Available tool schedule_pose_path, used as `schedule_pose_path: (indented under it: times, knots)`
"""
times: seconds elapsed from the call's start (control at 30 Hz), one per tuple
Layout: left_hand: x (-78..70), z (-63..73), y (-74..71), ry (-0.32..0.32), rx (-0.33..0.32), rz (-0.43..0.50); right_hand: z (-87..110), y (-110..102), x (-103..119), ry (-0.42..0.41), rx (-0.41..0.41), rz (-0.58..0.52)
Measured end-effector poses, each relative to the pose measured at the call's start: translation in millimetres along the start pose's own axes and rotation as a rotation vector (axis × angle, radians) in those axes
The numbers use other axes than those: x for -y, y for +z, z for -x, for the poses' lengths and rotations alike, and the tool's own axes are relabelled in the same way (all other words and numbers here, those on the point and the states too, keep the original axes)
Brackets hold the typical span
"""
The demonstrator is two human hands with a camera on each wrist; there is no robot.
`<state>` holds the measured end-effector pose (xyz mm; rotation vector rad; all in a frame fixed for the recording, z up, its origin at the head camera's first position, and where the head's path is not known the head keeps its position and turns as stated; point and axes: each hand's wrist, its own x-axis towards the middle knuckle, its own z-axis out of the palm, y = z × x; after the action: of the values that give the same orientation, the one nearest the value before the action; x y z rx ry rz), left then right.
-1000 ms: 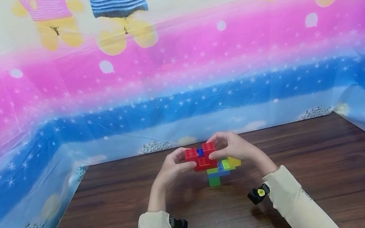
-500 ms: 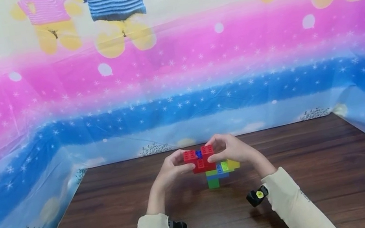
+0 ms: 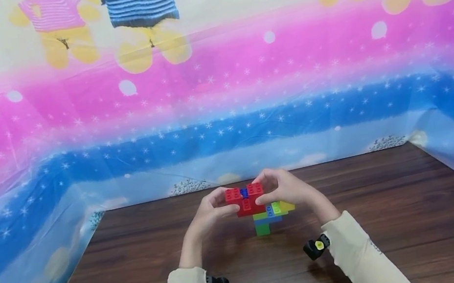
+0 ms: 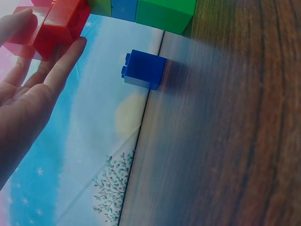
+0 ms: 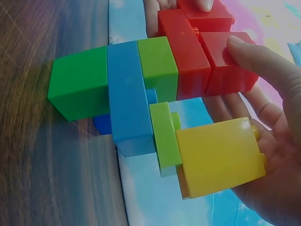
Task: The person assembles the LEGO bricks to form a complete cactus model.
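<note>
Two-studded-wide toy bricks form one joined structure. Its top is red, with a left red brick [image 3: 233, 196] and a right red brick [image 3: 255, 189] on a longer red one [image 5: 184, 54]. Beneath come lime, light blue [image 5: 128, 99] and a green brick [image 3: 262, 230] at the foot; a yellow brick [image 5: 220, 157] juts out at the right. My left hand [image 3: 209, 213] pinches the left red brick, thumb in front and fingers behind. With thumb and fingers, my right hand [image 3: 285, 189] grips the right red brick, its palm beside the yellow one.
A separate dark blue brick [image 4: 145, 69] stands on the brown wooden table [image 3: 141, 274] behind the structure, near the far edge. A patterned cloth [image 3: 191, 142] rises along the table's back and sides. Both wrists carry small black cameras.
Hands and brick structure sit slightly lower and further left in the head view, as the background does too. Both hands keep the same grip on the red bricks.
</note>
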<state>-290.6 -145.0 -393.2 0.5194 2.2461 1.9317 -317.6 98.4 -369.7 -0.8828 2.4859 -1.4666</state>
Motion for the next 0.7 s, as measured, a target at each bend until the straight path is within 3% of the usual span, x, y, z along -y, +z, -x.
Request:
schedule_pose_path:
  times: [0.33,0.7]
  knots:
    - [6.5,-0.3,-0.3,-0.027,0.019,0.019,2.4,2.9,-4.1,-0.003,-0.007,0.007]
    - [2.0,-0.5,-1.1,-0.019,0.024,0.049,0.5,0.2,2.1,0.007,-0.002,0.013]
